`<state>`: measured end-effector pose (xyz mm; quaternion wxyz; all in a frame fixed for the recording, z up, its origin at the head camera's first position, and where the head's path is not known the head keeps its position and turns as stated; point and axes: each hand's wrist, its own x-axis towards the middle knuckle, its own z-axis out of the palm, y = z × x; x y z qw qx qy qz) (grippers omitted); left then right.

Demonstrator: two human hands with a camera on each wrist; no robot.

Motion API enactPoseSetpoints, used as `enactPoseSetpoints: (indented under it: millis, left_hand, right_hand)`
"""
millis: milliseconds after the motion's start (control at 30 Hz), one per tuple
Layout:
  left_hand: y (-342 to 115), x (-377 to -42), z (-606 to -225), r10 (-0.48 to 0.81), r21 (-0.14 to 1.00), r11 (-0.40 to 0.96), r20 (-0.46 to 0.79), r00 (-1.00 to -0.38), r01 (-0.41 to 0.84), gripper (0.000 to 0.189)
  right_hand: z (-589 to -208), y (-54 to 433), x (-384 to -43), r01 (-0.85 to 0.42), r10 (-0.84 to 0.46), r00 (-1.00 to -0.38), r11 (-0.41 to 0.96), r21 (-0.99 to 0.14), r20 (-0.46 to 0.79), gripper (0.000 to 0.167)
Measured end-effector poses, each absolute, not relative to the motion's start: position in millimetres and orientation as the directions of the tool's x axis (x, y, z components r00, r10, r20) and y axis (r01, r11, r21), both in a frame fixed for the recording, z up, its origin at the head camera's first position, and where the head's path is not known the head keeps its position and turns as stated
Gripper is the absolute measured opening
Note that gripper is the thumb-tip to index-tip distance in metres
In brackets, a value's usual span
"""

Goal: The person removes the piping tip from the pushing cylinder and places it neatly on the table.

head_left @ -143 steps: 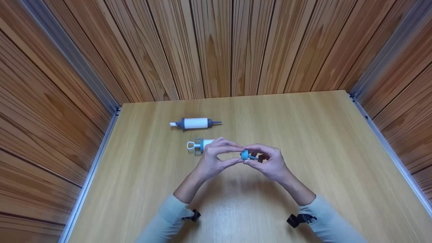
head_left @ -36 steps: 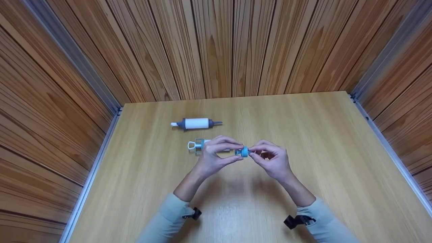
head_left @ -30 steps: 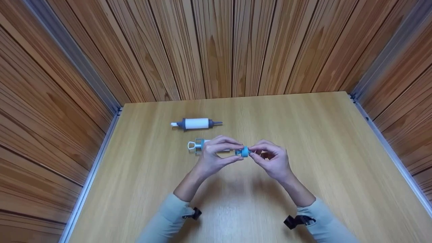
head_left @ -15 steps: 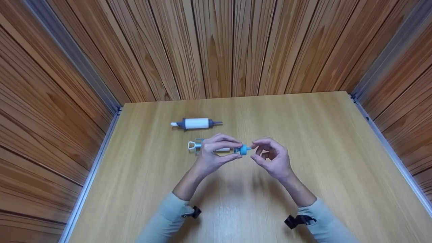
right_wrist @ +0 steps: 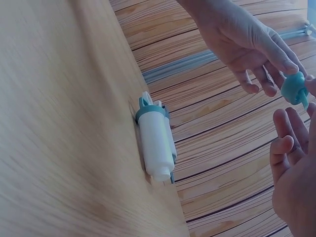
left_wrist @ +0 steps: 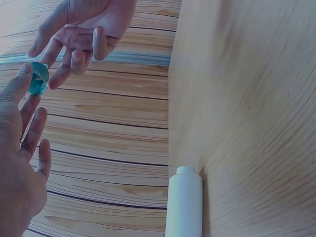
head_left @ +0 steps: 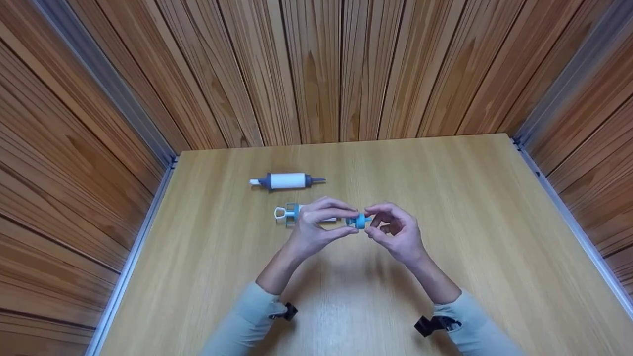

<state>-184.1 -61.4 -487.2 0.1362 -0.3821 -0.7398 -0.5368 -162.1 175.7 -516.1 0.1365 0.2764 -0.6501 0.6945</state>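
A small teal nozzle cap (head_left: 360, 221) with a thin spout is pinched between thumb and fingers of my left hand (head_left: 315, 226), above the table. My right hand (head_left: 400, 235) is at the spout side, thumb and forefinger curved apart around the spout; whether a fingertip touches the cap is unclear. In the right wrist view the cap (right_wrist: 293, 88) shows its rounded side and spout; the left wrist view shows its hollow inside. Behind my left hand lies a white syringe (head_left: 295, 211) with teal flange and ring handle, partly hidden; its white barrel (right_wrist: 157, 143) ends in a bare neck.
A second syringe (head_left: 288, 180), white with dark blue-grey ends and a thin nozzle, lies farther back on the wooden table (head_left: 445, 198). Wood-plank walls (head_left: 316, 74) with metal edge rails (head_left: 133, 104) enclose the table on the back and both sides.
The cap has turned so its spout points right. My right fingers have let go of the spout, drawn back, then moved close around it again. My left hand keeps the cap.
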Motion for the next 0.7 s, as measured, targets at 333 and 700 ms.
enactPoseSetpoints:
  millis: [333, 700]
  left_hand:
    - [-60.4, -183.9, -486.5, 0.425, 0.690, 0.127, 0.612, -0.667, 0.713, 0.030]
    - [-60.3, -183.0, -488.0, 0.437, 0.690, 0.144, 0.598, -0.672, 0.709, 0.031]
  right_hand:
    - [-515.3, 173.4, -161.9, -0.547, -0.178, -0.814, -0.090, -0.833, 0.553, 0.036]
    - [-516.3, 171.9, -160.2, -0.545, -0.154, -0.823, -0.055, -0.836, 0.547, 0.034]
